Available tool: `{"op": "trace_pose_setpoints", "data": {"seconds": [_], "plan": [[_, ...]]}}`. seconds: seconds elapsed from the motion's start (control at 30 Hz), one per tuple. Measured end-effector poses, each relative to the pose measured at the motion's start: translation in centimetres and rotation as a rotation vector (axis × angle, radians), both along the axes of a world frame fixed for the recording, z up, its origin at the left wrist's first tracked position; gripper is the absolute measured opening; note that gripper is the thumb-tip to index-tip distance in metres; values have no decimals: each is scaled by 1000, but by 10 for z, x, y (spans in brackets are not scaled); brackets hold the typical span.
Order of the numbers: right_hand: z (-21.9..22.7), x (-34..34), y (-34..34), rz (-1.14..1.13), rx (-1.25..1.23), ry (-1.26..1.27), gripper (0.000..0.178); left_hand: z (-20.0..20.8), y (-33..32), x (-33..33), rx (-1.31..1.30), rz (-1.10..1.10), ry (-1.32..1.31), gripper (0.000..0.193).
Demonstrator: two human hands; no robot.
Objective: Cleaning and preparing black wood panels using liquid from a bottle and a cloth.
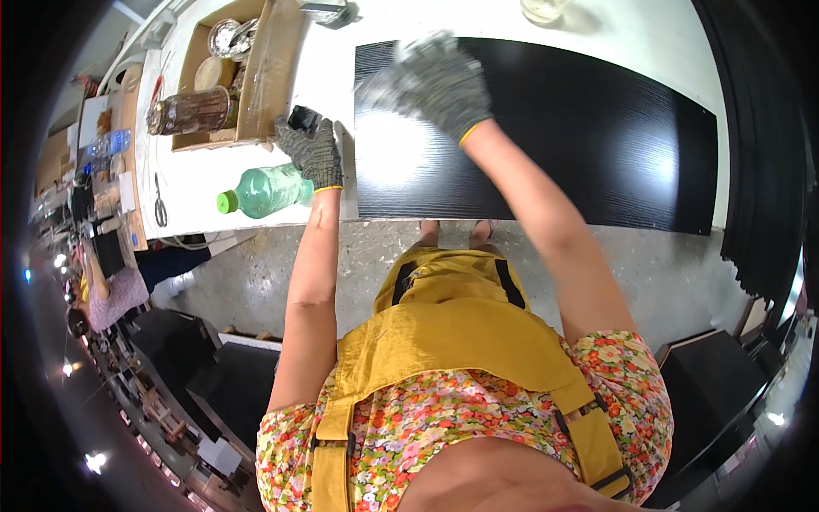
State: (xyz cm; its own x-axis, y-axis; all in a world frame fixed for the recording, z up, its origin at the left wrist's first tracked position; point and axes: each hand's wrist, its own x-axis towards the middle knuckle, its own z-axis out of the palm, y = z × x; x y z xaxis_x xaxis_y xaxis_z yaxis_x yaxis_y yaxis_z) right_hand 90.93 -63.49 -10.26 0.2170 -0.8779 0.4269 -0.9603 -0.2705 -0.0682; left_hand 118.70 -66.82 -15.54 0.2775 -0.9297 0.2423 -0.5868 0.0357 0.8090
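Note:
A black wood-grain panel lies flat on the white table. Over its left part is my right hand in a grey knitted glove, its fingers smeared by motion. Something whitish shows at those fingers, too blurred to name. Left of the panel, my left hand, gloved the same way, has its fingers closed around a small black object. Beside that hand a green plastic bottle with a bright green cap lies on its side.
An open cardboard box holds a brown jar, a tape roll and other items. Scissors lie near the table's left edge. A clear container stands at the far side. Black curtain hangs at right. Another person is at far left.

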Motion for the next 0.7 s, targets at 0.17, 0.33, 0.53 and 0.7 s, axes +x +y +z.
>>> {"op": "trace_pose_setpoints", "data": {"seconds": [0.17, 0.33, 0.53, 0.7], "plan": [[21, 42, 131, 456, 360, -80, 42, 24, 14, -38, -87, 1, 16, 74], [-32, -116, 207, -202, 273, 77, 47, 47, 15, -28, -31, 92, -231, 75], [4, -283, 155, -991, 296, 194, 40, 55, 3, -42, -14, 90, -328, 72], [8, -122, 38, -330, 155, 139, 39, 9, -15, -9, -114, 175, -378, 71]]}}
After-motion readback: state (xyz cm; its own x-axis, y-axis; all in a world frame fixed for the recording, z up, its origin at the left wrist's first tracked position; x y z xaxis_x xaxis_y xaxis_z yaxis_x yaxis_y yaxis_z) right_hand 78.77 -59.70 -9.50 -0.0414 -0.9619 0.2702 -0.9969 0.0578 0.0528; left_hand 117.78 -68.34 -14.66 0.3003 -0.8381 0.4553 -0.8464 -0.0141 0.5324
